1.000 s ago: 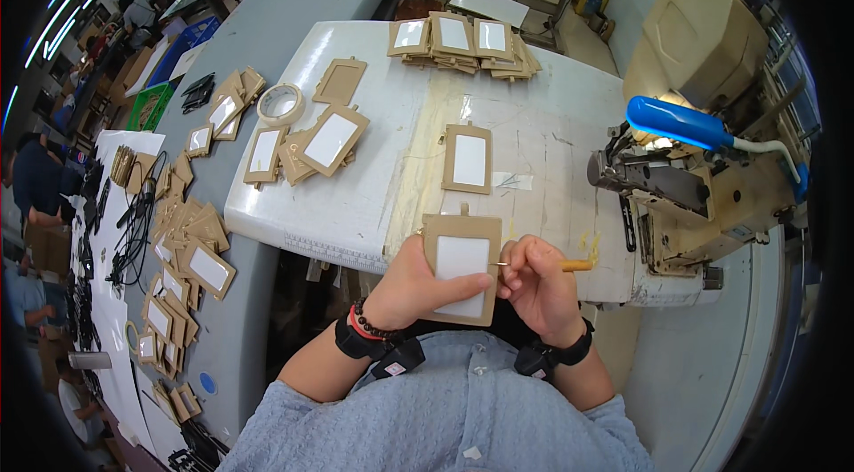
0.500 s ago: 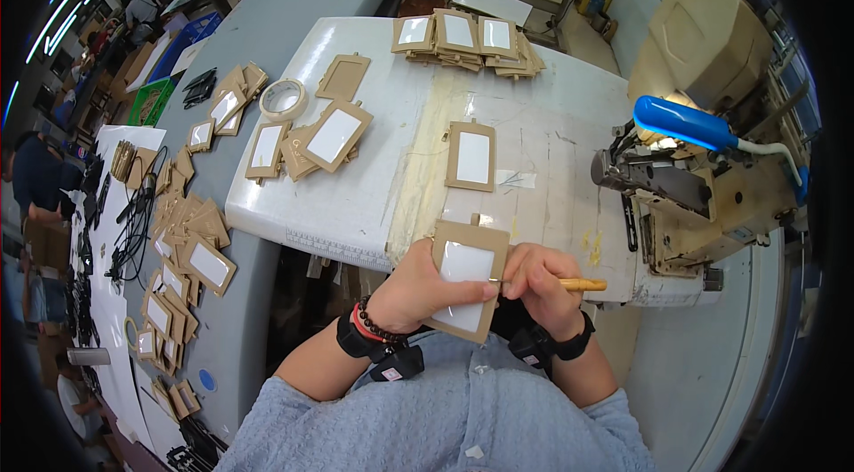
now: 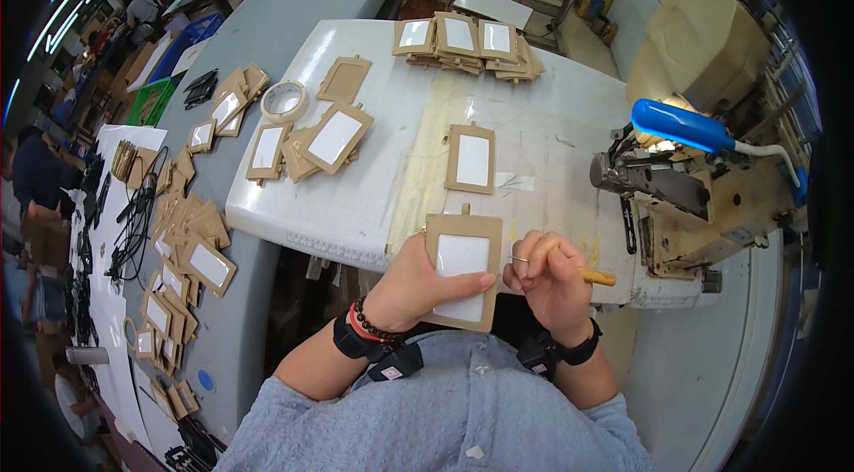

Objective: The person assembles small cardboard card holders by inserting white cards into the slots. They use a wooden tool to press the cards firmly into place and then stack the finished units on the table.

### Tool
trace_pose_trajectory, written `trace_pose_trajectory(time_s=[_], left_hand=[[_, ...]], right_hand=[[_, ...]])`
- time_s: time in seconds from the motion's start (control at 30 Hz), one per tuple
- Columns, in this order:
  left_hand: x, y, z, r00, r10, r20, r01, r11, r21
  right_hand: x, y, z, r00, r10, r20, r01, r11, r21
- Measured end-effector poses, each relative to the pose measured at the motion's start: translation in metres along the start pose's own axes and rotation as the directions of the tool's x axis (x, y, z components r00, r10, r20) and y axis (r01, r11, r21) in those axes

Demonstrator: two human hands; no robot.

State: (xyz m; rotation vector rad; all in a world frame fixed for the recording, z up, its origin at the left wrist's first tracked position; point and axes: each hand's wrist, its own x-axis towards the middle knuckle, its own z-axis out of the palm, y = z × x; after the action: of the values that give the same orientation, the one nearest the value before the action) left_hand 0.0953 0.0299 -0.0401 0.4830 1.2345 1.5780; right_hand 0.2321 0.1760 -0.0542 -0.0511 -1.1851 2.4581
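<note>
Two hands work close to my chest at the near edge of the bench (image 3: 374, 205). My left hand (image 3: 418, 285) is clamped on one brown card holder (image 3: 463, 269) with a clear white window, thumb across its face, holding it upright just above the bench edge. My right hand (image 3: 547, 281) sits just beside the holder's right edge, fingers curled together around one thin tool with a yellowish handle (image 3: 598, 276) that pokes out to the right.

Farther out, one single holder (image 3: 471, 159) lies flat alone in the middle of the bench, well apart from my hands. To the left of it sits a loose pile (image 3: 316, 141) of about four or five holders, and one roll of tape (image 3: 284, 100) beside them. At the far edge I count three window faces on top of a stacked row (image 3: 463, 40); how many lie beneath I cannot tell. One sewing machine (image 3: 703, 196) with a blue lamp (image 3: 680, 125) stands on the right. Many more holders, too many to count, are strewn over the grey bench on the left (image 3: 191, 241).
</note>
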Motion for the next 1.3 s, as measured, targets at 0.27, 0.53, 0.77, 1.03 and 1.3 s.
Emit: trace_pose_trajectory(time_s=[0.27, 0.53, 0.77, 1.03, 1.3], left_hand=[[-0.002, 0.005, 0.0, 0.998, 0.06, -0.019, -0.058, 0.992, 0.109], [-0.001, 0.002, -0.002, 0.998, 0.068, -0.002, -0.067, 0.993, 0.093], [-0.002, 0.005, -0.001, 0.997, 0.082, -0.014, -0.08, 0.987, 0.139], [-0.003, 0.008, 0.0, 0.991, 0.132, -0.022, -0.121, 0.956, 0.266], [-0.003, 0.009, 0.002, 0.991, 0.131, -0.035, -0.118, 0.959, 0.256]], right_hand=[[-0.004, 0.005, 0.009, 0.998, -0.017, 0.053, 0.028, 0.978, -0.206], [-0.004, 0.007, 0.012, 0.999, -0.043, 0.022, 0.047, 0.982, -0.181], [-0.005, 0.006, 0.012, 0.999, -0.041, 0.016, 0.043, 0.98, -0.192], [-0.003, 0.005, 0.011, 1.0, 0.02, -0.015, -0.022, 0.994, -0.11], [-0.001, 0.006, 0.013, 0.992, 0.127, -0.017, -0.126, 0.991, 0.052]])
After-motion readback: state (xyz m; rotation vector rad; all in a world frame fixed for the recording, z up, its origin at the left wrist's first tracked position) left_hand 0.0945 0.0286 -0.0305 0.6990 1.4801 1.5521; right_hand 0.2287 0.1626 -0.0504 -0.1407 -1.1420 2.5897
